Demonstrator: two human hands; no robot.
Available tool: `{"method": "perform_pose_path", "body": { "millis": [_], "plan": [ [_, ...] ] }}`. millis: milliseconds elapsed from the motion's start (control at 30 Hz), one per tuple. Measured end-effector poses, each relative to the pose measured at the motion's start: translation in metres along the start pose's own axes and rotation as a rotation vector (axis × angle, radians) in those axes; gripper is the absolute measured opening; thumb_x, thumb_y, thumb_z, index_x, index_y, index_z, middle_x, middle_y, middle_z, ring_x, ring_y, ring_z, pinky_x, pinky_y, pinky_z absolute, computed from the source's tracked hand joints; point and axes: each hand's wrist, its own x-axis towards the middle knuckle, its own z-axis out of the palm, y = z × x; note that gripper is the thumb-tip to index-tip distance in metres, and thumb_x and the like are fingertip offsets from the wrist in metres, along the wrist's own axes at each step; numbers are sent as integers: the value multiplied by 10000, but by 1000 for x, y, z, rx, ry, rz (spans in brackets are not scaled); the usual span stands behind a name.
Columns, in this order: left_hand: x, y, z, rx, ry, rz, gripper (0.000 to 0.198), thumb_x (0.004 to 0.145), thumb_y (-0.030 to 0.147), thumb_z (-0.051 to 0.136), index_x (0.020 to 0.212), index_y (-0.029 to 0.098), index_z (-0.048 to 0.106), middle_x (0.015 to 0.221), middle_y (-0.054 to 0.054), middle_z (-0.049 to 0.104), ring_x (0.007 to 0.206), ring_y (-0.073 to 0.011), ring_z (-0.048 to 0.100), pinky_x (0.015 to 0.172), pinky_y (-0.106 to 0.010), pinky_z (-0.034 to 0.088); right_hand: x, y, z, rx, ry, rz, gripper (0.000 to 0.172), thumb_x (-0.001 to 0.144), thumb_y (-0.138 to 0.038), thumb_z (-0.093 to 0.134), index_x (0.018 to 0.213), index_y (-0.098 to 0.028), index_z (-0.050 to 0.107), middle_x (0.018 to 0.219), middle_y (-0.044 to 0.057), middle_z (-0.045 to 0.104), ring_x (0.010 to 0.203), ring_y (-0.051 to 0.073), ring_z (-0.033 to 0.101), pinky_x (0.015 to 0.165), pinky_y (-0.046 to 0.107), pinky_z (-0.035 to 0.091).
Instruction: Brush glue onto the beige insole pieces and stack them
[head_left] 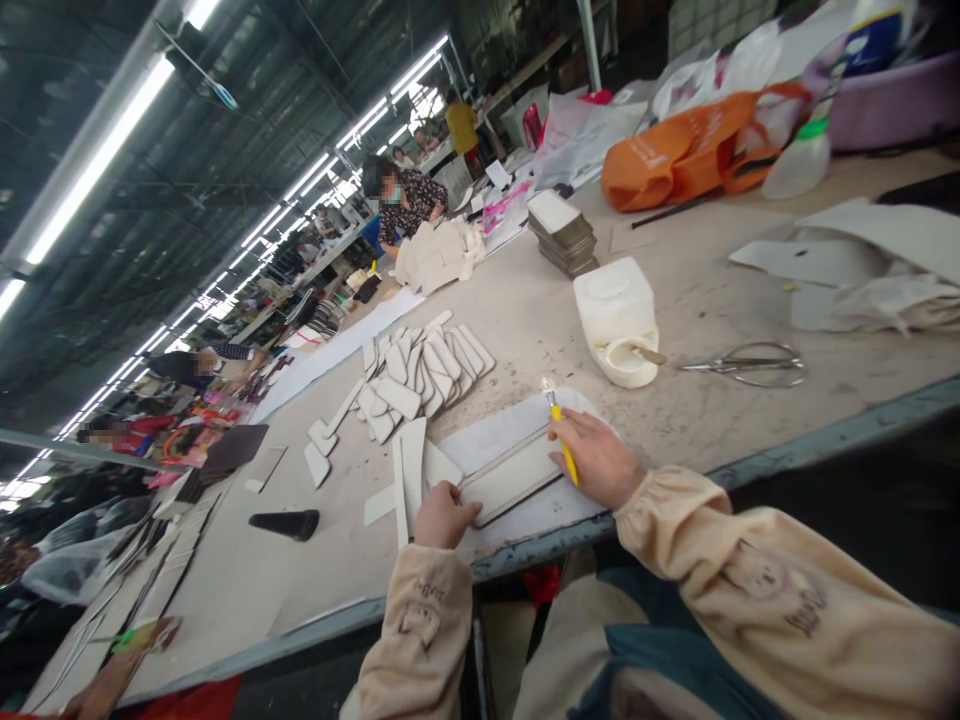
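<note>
My right hand is closed round a yellow-handled brush, its whitish tip pointing away from me. Under it lies a long pale strip with a dark edge, resting on a white sheet. The fingers of my left hand are curled and pinch the strip's left end. Beside that hand, narrow pale pieces lie across one another. A cut-open white plastic bottle stands beyond my right hand, with a stick in its opening. To its right rest metal scissors.
A heap of pale rounded pieces lies mid-table, and a stack of blocks stands farther back. A black tapered object is on the left. An orange bag and a purple basin sit at the back right. Co-workers sit along the far side.
</note>
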Motion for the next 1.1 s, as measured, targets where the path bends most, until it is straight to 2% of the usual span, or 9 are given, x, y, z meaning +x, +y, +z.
{"method": "perform_pose_path", "body": {
  "millis": [133,267,433,533,600,700,800,933,1100],
  "plan": [
    [-9,1,8,-248,75,11,235,558,256,710,677,204,513,604,37,500,608,-147,482,623,-278,340,1,-1,-2,81,23,-26,206,805,-145,603,999,-187,551,1137,136,658,1249,304,501,1020,489,430],
    [-20,8,8,-635,127,44,291,624,377,657,789,203,492,681,40,511,620,-119,495,614,-250,389,5,-5,-8,223,53,-97,150,831,-203,602,958,-212,524,1161,122,657,1238,268,515,1005,436,459],
    [-22,41,-25,-1130,213,113,373,629,386,717,894,204,529,789,26,585,680,-106,556,626,-225,433,9,-19,-16,423,69,-97,224,842,-299,626,967,-252,445,1246,91,623,1150,234,588,933,414,503],
    [-15,70,-50,-1542,180,149,357,596,260,793,882,189,591,799,19,630,679,-100,584,625,-215,450,9,-23,-14,569,56,-38,243,860,-327,609,982,-268,407,1238,70,635,1141,204,608,911,366,522],
    [-10,88,-60,-1703,157,161,346,585,222,816,868,176,623,785,14,652,654,-100,595,617,-219,463,8,-24,-11,623,76,5,231,865,-339,600,971,-266,409,1189,68,662,1083,196,643,875,336,539],
    [-5,109,-61,-1795,169,198,321,608,230,818,872,161,651,767,5,675,648,-103,613,627,-219,474,5,-26,-9,623,179,95,221,856,-365,610,899,-257,421,1041,59,716,949,193,695,779,287,561],
    [-3,121,-48,-1819,127,220,312,662,279,795,911,149,659,768,-18,695,678,-126,638,653,-237,486,3,-29,-12,585,248,182,269,815,-404,649,871,-253,434,992,51,734,894,199,711,716,256,564],
    [-3,129,-30,-1861,69,172,354,684,309,785,966,142,654,783,-44,713,708,-162,662,673,-269,499,4,-37,-18,582,268,262,333,763,-491,673,826,-252,449,949,40,745,888,211,717,694,239,566],
    [2,130,-28,-1920,23,112,349,678,328,789,937,129,665,765,-67,717,699,-185,670,652,-283,501,6,-48,-16,511,342,418,451,704,-673,635,788,-263,470,907,26,753,787,221,727,632,240,565]
  ]
}}
